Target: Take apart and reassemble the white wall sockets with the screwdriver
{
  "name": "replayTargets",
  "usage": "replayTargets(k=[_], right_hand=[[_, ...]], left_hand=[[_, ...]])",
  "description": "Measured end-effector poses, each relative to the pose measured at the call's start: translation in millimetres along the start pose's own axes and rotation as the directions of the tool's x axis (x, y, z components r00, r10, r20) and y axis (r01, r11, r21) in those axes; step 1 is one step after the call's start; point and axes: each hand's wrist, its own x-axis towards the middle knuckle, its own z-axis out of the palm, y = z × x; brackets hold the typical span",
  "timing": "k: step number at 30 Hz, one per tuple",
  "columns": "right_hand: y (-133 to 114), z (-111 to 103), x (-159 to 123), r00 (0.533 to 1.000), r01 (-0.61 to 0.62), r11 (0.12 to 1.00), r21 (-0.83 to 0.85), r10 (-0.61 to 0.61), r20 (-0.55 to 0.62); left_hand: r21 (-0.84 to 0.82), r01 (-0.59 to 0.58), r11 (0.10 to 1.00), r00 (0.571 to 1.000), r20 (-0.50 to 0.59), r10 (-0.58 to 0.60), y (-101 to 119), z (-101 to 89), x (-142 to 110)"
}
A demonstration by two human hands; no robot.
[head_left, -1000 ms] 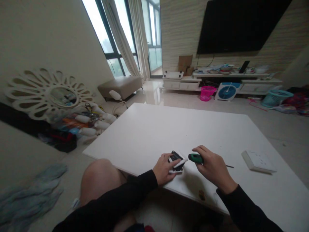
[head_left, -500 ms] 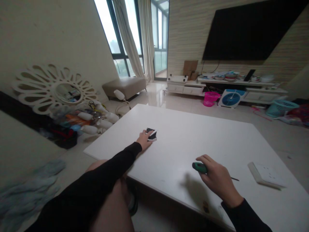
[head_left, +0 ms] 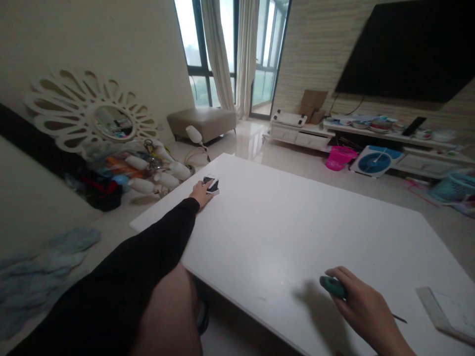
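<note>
My left hand [head_left: 202, 194] reaches across the white table to its left edge. Its fingers grip a small black-and-white box-like piece [head_left: 212, 185], which seems to rest on the tabletop; the exact kind is too small to tell. Over the near right part of the table is my right hand [head_left: 365, 306], wrapped around the green handle of a screwdriver [head_left: 334, 287]. The thin dark shaft shows behind the hand, pointing right. Farther right lies a white wall socket plate [head_left: 451, 309], tilted and partly cut off by the frame.
The white table [head_left: 282, 212] fills the middle. Left of it, several white lamp shades [head_left: 166, 180] and bags lie on the floor below a petal-framed mirror [head_left: 113, 121]. Beyond stand a bench [head_left: 202, 123], a pink basket [head_left: 339, 158] and a blue fan [head_left: 375, 161].
My left hand has slid the black-and-white piece toward the table's left edge. The view has shifted, so the right side appears farther right. My right hand still holds the screwdriver.
</note>
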Motion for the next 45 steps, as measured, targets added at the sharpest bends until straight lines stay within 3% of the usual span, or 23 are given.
replayTargets(k=[9, 23, 34, 45], right_hand=[[0, 6, 3, 1.000, 0.001, 1.000, -0.023, -0.001, 0.028], [-5, -2, -1, 0.999, -0.002, 0.999, -0.038, 0.003, 0.043], [-17, 0, 9, 0.981, -0.030, 0.995, -0.097, 0.048, 0.189], [8, 18, 2, 0.972, -0.113, 0.993, -0.037, 0.119, 0.203]], left_hand=[[-0.026, -0.030, 0.999, 0.999, -0.026, 0.029, 0, 0.6, 7], [-0.012, -0.063, 0.998, 0.997, -0.046, 0.062, 0, -2.5, 3], [-0.057, -0.039, 0.998, 0.997, -0.064, 0.035, 1, -4.7, 10], [-0.080, -0.062, 0.995, 0.990, -0.128, 0.052, 8, -13.4, 13]])
